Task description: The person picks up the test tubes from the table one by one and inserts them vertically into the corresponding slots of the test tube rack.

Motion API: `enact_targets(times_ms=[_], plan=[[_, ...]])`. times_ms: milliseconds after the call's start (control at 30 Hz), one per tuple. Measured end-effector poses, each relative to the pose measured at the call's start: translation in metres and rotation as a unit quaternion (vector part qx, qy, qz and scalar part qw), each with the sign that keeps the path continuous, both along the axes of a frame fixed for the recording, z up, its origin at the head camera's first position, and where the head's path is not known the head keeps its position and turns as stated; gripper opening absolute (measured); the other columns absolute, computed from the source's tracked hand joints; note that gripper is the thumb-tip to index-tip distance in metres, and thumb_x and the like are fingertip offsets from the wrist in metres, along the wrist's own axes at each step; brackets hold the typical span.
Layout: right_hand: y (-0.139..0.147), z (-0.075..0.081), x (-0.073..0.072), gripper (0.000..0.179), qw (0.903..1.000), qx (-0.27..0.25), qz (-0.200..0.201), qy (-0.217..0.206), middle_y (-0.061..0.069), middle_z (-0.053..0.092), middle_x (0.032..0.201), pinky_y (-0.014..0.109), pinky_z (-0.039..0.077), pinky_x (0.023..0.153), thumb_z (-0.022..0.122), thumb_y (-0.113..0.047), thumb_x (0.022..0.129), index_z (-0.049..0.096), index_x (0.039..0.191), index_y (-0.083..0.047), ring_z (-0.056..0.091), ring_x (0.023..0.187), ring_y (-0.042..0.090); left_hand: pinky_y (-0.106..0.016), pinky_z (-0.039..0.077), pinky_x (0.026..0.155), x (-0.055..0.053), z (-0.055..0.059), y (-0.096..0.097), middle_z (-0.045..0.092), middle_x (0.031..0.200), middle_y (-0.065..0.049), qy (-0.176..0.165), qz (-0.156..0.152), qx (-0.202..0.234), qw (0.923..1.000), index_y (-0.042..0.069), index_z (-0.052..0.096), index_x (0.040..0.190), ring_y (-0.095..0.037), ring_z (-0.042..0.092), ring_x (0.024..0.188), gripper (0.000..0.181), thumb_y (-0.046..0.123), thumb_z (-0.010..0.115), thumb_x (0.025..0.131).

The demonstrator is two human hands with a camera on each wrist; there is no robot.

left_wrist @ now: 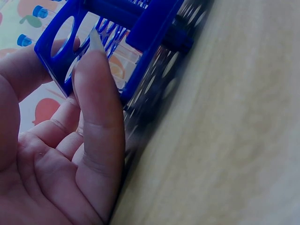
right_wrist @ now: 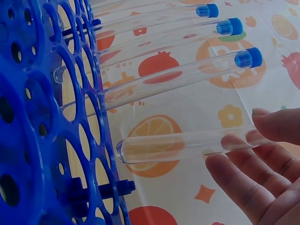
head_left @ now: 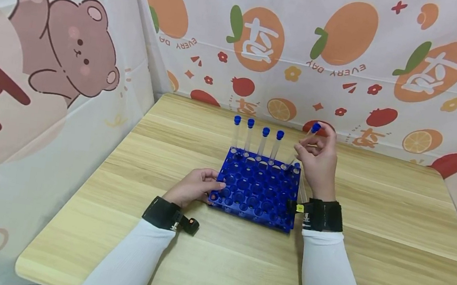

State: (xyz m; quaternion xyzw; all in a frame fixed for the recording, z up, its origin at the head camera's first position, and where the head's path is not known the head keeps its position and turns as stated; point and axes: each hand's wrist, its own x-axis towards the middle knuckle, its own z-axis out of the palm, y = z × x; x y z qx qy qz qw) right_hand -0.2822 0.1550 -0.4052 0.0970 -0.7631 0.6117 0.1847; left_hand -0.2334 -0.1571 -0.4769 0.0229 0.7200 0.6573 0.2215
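A blue plastic test tube rack (head_left: 249,219) with rows of round holes stands on the table. Its left end is gripped by my left hand (head_left: 197,185), the thumb lying on the near side and fingers behind, as the left wrist view shows. My right hand (head_left: 320,166) pinches a clear test tube (right_wrist: 157,149) near its blue-capped top. That tube tilts over the back right of the rack, its rounded bottom close to a hole's rim in the right wrist view. Several capped test tubes (head_left: 262,147) stand upright in the back row, left of the held one.
The rack sits on a wooden table (head_left: 391,221) whose far edge meets a fruit-printed curtain (head_left: 298,41). Another curtain with a bear print (head_left: 75,55) hangs at the left. A thin clear tube-like shape (head_left: 303,191) shows between the rack's right end and my right wrist.
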Motion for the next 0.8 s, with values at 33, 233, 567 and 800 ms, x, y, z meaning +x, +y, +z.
enact_targets(times_ms=[33,233,567,800], plan=[[-0.0001,-0.0001,-0.0002,0.069,1.0000,0.000,0.000,-0.001,0.020,0.063,0.101,0.025,0.061,0.068,0.073,-0.006,0.088,0.035,0.143,-0.025,0.069,0.086,0.030,-0.032,0.062,0.065,0.0000,-0.0001,0.0000,0.071,0.088,-0.002,-0.001,0.001,0.001,1.0000,-0.002,0.059,0.115,-0.011,0.063,0.068,0.030,0.015,0.068,0.092],[-0.0010,0.0001,-0.0010,0.068,0.9999,-0.005,0.006,-0.007,0.025,0.062,0.105,0.024,0.061,0.070,0.072,-0.005,0.088,0.036,0.142,-0.025,0.069,0.086,0.026,-0.033,0.062,0.064,0.0000,0.0003,0.0003,0.071,0.088,-0.002,-0.003,0.001,0.005,1.0000,-0.002,0.058,0.114,-0.012,0.064,0.069,0.029,0.014,0.068,0.092],[-0.0023,-0.0029,0.0015,0.050,0.9992,0.034,-0.017,-0.006,0.013,0.065,0.103,0.018,0.059,0.074,0.072,-0.013,0.090,0.049,0.134,-0.017,0.068,0.086,0.014,-0.032,0.062,0.063,0.0015,0.0019,-0.0008,0.070,0.088,-0.003,-0.003,-0.004,0.008,1.0000,-0.002,0.058,0.115,-0.012,0.063,0.068,0.030,0.015,0.068,0.092],[-0.0045,-0.0014,0.0038,0.047,0.9989,0.043,-0.016,-0.007,0.010,0.064,0.103,0.018,0.059,0.075,0.071,-0.009,0.090,0.050,0.132,-0.015,0.068,0.089,0.016,-0.032,0.062,0.063,0.0015,0.0028,-0.0010,0.070,0.090,-0.003,-0.002,-0.005,0.007,1.0000,-0.003,0.057,0.116,-0.012,0.063,0.068,0.031,0.015,0.068,0.093]])
